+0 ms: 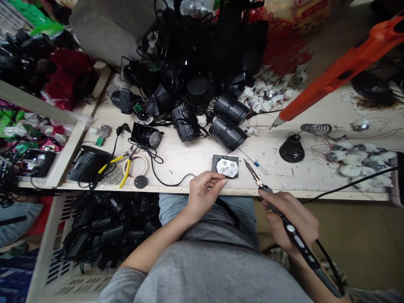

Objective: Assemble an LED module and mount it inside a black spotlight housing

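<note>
My right hand (292, 219) is wrapped round the dark handle of a soldering iron (263, 185), whose tip points up and left, a little to the right of a round-lensed LED board (227, 167). The white, octagonal board lies on a black square base at the table's front edge. At its lower edge, my left hand (206, 189) has its thumb and fingertips pinched together on a thin wire. A black cable (172, 184) with a reddish wire at its end runs in from the left and goes behind these fingers.
Behind the board lie black cylindrical housings (229, 134) and a thin screwdriver (254, 162). Yellow-handled pliers (126, 168) and a tape roll (140, 165) are at left. An orange tool (337, 71) hangs at right, above a coiled spring (315, 128). White motors (356, 162) sit far right.
</note>
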A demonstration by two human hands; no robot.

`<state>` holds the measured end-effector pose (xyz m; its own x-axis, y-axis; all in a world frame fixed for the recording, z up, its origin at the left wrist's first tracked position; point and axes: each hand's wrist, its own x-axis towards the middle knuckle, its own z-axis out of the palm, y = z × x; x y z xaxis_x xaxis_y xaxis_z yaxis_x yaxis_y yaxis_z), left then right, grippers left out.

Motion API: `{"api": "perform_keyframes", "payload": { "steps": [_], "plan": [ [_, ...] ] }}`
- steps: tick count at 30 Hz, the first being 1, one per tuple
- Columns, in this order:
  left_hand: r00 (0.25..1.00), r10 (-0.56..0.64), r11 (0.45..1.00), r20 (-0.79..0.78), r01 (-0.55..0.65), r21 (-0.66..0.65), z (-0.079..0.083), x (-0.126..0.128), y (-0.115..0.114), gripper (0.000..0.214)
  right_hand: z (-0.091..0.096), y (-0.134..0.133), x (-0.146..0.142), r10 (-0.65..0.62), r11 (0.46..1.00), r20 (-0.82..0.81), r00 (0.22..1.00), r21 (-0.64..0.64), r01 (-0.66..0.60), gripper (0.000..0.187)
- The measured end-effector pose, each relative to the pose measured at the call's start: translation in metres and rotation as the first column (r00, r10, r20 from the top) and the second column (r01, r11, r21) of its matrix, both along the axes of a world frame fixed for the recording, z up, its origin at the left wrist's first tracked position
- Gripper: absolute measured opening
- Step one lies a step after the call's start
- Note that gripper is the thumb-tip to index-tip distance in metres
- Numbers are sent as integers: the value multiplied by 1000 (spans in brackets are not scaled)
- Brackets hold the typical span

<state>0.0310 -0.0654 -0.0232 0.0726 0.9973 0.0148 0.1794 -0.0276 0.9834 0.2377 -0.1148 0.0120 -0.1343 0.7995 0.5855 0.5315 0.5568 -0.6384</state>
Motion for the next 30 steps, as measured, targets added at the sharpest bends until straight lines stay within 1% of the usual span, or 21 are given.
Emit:
{"api": "perform_keyframes", "payload": {
  "steps": [4,9,12,15,17,19,20,22,24,26,28,30],
  "plan": [
    [998,7,997,-70,-1,75,5,1,1,10,5,-5,2,8,1000,-8,1000,0,-8,40],
    [992,55,980,-113,-32,198,6,4,3,11,8,-8,7,-26,999,22,999,-43,27,34],
    [984,85,977,-159,-51,206,6,6,5,10,5,-6,5,-19,999,40,999,-50,21,29],
    [976,83,981,-204,-44,187,5,7,8,11,0,-6,1,-17,999,34,999,-48,19,27],
    [964,87,975,-250,-31,220,5,7,9,12,-2,-6,1,-52,998,35,998,-42,54,27],
    [937,126,946,-325,-16,323,4,7,9,12,-2,-6,7,-152,988,47,987,-27,153,27],
    [919,155,923,-363,-3,385,4,6,9,12,-2,-4,11,-232,972,62,971,-12,233,27],
    [889,198,877,-413,28,480,5,5,10,12,-4,1,23,-405,914,113,907,15,406,26],
    [886,189,861,-422,57,505,6,4,10,11,-8,8,37,-534,843,168,828,36,537,23],
    [900,149,870,-410,77,486,7,3,9,9,-14,15,50,-591,803,194,783,51,594,18],
    [910,119,881,-398,88,464,7,2,8,7,-20,20,60,-618,784,177,766,66,617,16],
    [914,109,888,-391,87,452,7,1,7,6,-26,23,64,-631,775,146,762,55,630,16]
  ]
}}
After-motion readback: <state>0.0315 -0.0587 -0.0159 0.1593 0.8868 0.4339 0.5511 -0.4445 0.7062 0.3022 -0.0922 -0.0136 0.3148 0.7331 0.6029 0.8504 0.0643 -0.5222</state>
